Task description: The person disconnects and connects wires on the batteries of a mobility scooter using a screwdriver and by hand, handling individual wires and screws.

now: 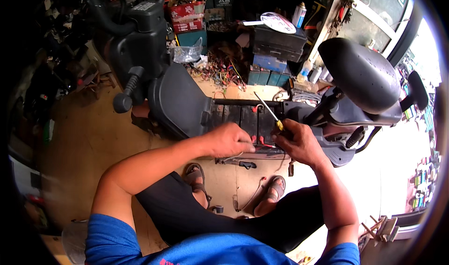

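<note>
My right hand (299,141) is closed round a screwdriver (268,108) with a yellow and dark handle. Its metal shaft slants up and left over several black batteries (247,117) in the open floor well of an electric scooter. Over the near edge of these batteries, my left hand (230,141) is pinched on a thin wire, mostly hidden by the fingers. Between my hands, red wire ends (263,140) rest on the batteries. Below the well, a black connector (248,165) hangs by a cable.
At left rise the scooter's front panel (180,99) and handlebar column. Its dark seat (360,75) is tilted up at right. Behind lie tangled wires (222,70), a red box (187,12) and a black case (278,42) bearing a fan. A short cable (252,195) lies between my sandalled feet.
</note>
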The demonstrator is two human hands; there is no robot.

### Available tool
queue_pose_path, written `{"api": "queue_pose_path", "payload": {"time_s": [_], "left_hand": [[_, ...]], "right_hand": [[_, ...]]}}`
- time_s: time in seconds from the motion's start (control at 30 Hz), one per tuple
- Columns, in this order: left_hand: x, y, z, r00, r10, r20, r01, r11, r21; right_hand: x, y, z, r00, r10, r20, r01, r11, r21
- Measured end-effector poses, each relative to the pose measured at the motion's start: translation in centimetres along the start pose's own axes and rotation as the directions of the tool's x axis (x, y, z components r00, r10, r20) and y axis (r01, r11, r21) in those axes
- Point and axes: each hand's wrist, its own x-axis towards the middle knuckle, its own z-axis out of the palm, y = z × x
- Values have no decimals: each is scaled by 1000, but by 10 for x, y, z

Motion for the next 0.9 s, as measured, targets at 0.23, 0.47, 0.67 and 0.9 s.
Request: {"api": "queue_pose_path", "payload": {"time_s": [0.23, 0.47, 0.67, 0.9], "left_hand": [[-5, -19, 6, 966, -38, -255, -28, 968, -249], [13, -19, 6, 963, 65, -263, -28, 989, 142], [28, -17, 23, 999, -36, -39, 36, 999, -7], [30, -5, 19, 983, -182, 23, 162, 802, -576]], "right_hand": [[9, 15, 7, 997, 37, -74, -31, 997, 76], [11, 0, 6, 982, -168, -83, 146, 964, -223], [18, -14, 18, 940, -319, -124, 299, 942, -154], [31, -8, 22, 975, -148, -168, 145, 989, -27]]}}
